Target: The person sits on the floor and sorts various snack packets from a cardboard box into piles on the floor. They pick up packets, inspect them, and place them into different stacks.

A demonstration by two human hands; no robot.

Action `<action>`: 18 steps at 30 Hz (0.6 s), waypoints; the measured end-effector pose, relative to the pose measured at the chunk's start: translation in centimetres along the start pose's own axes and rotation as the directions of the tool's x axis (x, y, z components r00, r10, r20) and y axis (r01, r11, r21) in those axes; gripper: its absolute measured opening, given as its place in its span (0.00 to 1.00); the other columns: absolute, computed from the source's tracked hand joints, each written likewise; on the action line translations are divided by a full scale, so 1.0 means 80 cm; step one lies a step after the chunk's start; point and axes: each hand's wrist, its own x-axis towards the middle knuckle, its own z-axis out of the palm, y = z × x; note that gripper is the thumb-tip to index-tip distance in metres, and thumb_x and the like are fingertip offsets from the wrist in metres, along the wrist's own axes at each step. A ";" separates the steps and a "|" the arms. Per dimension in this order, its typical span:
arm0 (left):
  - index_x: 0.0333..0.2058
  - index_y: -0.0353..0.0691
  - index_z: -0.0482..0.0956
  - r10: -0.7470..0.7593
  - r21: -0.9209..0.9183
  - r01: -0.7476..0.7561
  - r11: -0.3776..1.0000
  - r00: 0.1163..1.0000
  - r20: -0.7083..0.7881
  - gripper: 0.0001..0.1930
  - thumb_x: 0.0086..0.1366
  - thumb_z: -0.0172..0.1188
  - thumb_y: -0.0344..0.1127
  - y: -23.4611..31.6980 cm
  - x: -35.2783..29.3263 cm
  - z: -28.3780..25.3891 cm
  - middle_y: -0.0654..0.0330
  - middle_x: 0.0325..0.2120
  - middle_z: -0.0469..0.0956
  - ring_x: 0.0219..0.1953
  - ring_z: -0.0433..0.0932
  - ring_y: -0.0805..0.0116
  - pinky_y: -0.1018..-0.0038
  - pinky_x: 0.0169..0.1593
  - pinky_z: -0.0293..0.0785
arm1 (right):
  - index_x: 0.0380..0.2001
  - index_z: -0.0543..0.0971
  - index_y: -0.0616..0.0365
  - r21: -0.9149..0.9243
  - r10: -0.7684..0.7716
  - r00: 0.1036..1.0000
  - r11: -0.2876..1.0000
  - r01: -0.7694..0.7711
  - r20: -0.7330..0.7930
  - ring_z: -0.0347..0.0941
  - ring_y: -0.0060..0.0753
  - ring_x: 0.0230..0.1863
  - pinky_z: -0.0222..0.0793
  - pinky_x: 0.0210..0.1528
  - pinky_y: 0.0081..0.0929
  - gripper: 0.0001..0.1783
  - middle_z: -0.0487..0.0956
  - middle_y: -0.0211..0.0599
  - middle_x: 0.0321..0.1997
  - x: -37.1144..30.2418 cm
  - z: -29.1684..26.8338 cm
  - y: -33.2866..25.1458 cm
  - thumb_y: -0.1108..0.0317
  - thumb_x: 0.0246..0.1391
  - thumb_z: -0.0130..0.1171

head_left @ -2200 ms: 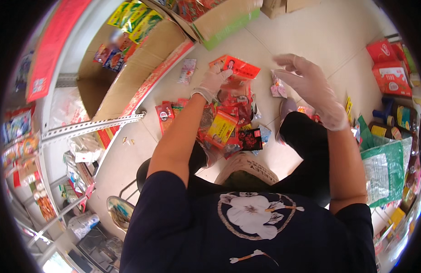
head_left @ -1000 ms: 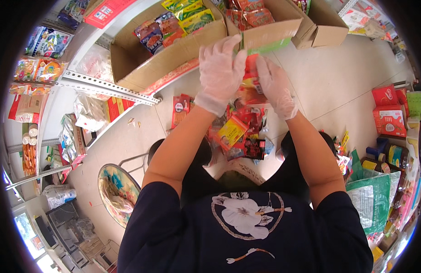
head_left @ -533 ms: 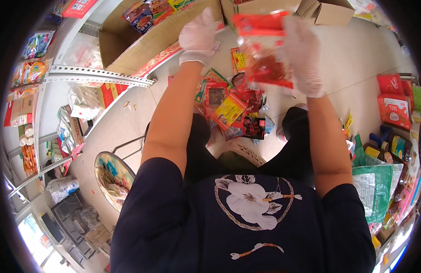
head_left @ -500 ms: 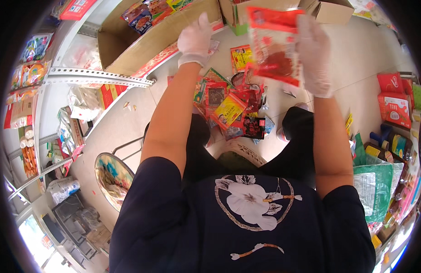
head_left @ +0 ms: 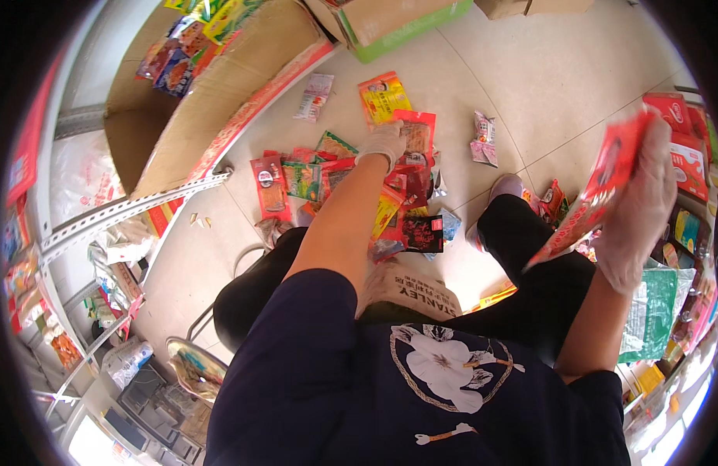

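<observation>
Both of my hands wear thin, see-through gloves. My left hand (head_left: 382, 145) is over the heap of snack packets on the floor, its fingers closed at the left edge of a red packet with a clear window (head_left: 418, 130). Out to the right, my right hand (head_left: 638, 210) grips a red snack packet (head_left: 596, 186), tilted and blurred by motion. Beneath my left hand lie red, green and yellow packets, among them a green one (head_left: 303, 180) and a black one (head_left: 423, 233). A yellow packet (head_left: 384, 95) is just beyond the left hand.
At left, a long cardboard box (head_left: 242, 85) with colourful packets stands by a white metal shelf (head_left: 133, 206). Small pink-and-white packets (head_left: 484, 140) lie on the tiles. More red packets (head_left: 555, 203) lie beside my right leg. A green-and-white bag (head_left: 654, 311) is at right.
My right hand has carried the red packet right and nearer to me. My left hand has come down from beside the box onto the heap. The view has shifted.
</observation>
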 end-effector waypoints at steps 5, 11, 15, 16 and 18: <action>0.47 0.47 0.75 0.181 -0.048 -0.175 0.983 0.958 0.224 0.21 0.59 0.53 0.50 0.010 0.048 0.011 0.55 0.45 0.76 0.49 0.74 0.55 0.63 0.52 0.68 | 0.46 0.73 0.64 -0.406 -0.349 0.896 0.803 0.437 0.274 0.71 0.22 0.37 0.67 0.40 0.18 0.19 0.74 0.34 0.36 0.010 -0.045 0.027 0.62 0.55 0.55; 0.37 0.49 0.81 0.256 0.046 -0.373 0.927 0.717 0.649 0.16 0.52 0.61 0.49 0.009 0.012 0.030 0.59 0.40 0.79 0.42 0.78 0.59 0.65 0.44 0.72 | 0.43 0.69 0.62 -0.261 -0.337 0.734 0.781 0.567 0.589 0.62 0.23 0.32 0.55 0.34 0.20 0.28 0.65 0.30 0.33 0.021 -0.055 0.022 0.65 0.38 0.67; 0.41 0.52 0.78 0.273 0.116 -0.414 0.903 0.761 0.588 0.17 0.53 0.62 0.47 0.001 -0.012 0.035 0.60 0.41 0.78 0.45 0.76 0.59 0.64 0.46 0.71 | 0.45 0.70 0.62 -0.468 -0.461 0.741 0.578 0.668 0.489 0.65 0.21 0.31 0.60 0.33 0.16 0.25 0.68 0.30 0.32 0.011 -0.031 0.014 0.67 0.43 0.66; 0.43 0.53 0.77 0.257 0.132 -0.397 0.908 0.779 0.572 0.17 0.53 0.61 0.45 -0.001 -0.019 0.032 0.60 0.42 0.77 0.47 0.75 0.58 0.63 0.48 0.71 | 0.48 0.70 0.61 -0.456 -0.483 0.721 0.561 0.691 0.497 0.66 0.21 0.32 0.61 0.35 0.15 0.25 0.69 0.31 0.34 0.013 -0.037 0.023 0.69 0.46 0.64; 0.44 0.51 0.76 0.237 0.189 -0.356 0.915 0.854 0.463 0.17 0.55 0.61 0.44 -0.012 -0.030 0.036 0.59 0.44 0.76 0.48 0.74 0.58 0.62 0.49 0.70 | 0.53 0.68 0.60 -0.517 -0.525 0.672 0.431 0.740 0.523 0.70 0.27 0.40 0.65 0.43 0.20 0.27 0.73 0.36 0.40 0.015 -0.038 0.028 0.76 0.47 0.59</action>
